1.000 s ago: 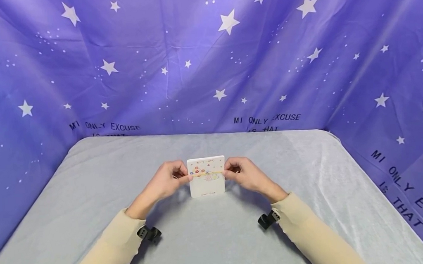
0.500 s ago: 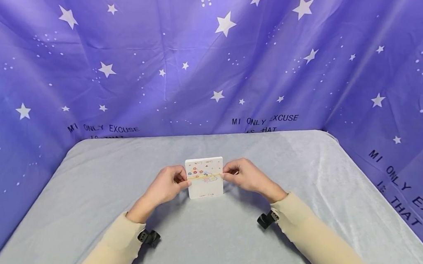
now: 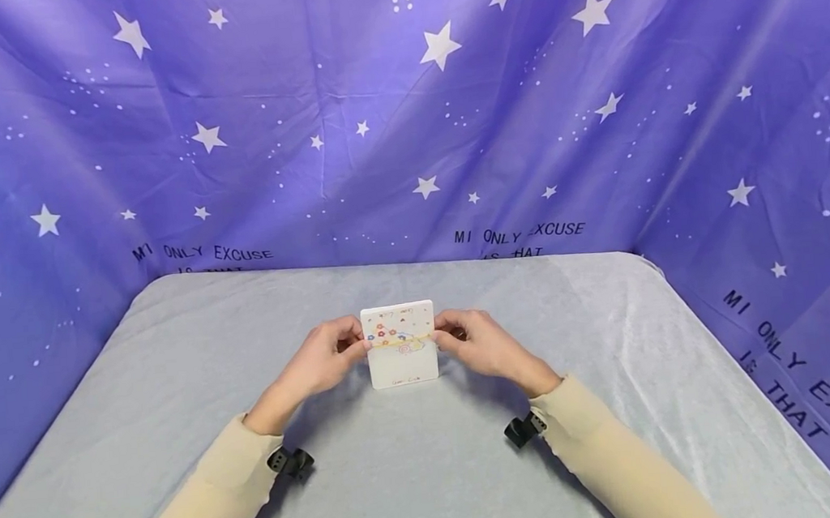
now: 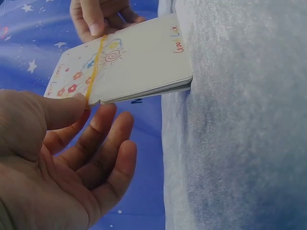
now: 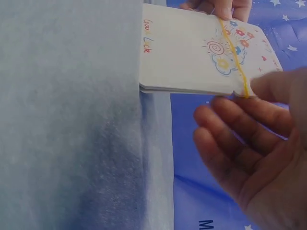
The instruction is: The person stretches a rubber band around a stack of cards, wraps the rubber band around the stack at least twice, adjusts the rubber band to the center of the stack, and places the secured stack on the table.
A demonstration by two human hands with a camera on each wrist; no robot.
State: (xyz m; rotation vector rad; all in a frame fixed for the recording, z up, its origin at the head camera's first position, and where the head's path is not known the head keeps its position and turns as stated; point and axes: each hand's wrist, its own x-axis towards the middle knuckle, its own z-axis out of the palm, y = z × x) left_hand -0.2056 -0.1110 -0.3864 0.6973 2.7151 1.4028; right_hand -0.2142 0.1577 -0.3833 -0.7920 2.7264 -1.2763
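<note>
In the head view, a stack of white cards (image 3: 403,367) stands upright on its lower edge on the grey cloth. Colourful flowers, a cloud, a spiral sun and "Good Luck" lettering decorate its face. Across its middle runs a yellow rubber band (image 4: 98,60), seated at notches in the side edges. My left hand (image 3: 323,356) pinches the left edge, thumb over the band and the other fingers behind. My right hand (image 3: 483,343) pinches the opposite edge at the same height, its thumb (image 5: 271,87) close beside the band's end. Several thin layers show along the bottom corner (image 4: 184,85).
A grey plush cloth (image 3: 418,486) covers the table. Behind and on both sides hangs a purple curtain (image 3: 329,95) with white stars and black lettering. Black wrist cameras (image 3: 290,462) sit by the beige sleeves (image 3: 210,495).
The stack's top has risen slightly and tilted, its right side higher. My left thumb has shifted a little upward along the edge with the band. Both hands keep their hold.
</note>
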